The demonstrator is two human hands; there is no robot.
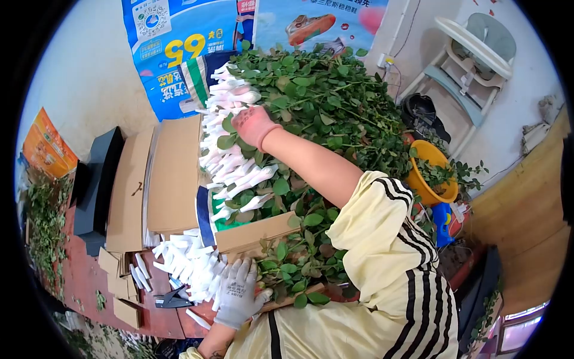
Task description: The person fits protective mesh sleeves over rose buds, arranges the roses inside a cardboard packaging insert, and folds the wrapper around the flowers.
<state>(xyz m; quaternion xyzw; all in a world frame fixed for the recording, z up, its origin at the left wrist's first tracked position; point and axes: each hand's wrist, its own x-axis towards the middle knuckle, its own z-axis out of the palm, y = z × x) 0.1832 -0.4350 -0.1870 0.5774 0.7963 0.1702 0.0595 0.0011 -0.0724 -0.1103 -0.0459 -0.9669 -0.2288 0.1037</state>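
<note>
My right hand (255, 127), in a pink work glove, reaches over the pile of leafy cut stems (335, 102). Its fingers are curled down at the white-sleeved flower heads (239, 176), and whatever lies under them is hidden. Two green leaves (226, 142) stick out just beside it. My left hand (235, 294), gloved in grey-white, rests low with fingers stretched out and thumb apart. It lies between a heap of white mesh sleeves (190, 263) and a cardboard strip (257, 234) with leafy stems (299, 257) beside it.
A black stapler (172, 298) and folded cardboard pieces (122, 281) lie left on the red table (78, 269). Large cardboard sheets (174, 173) stand behind. At right are a yellow bucket (427, 173) with leaves and a high chair (478, 54). Posters (179, 60) cover the wall.
</note>
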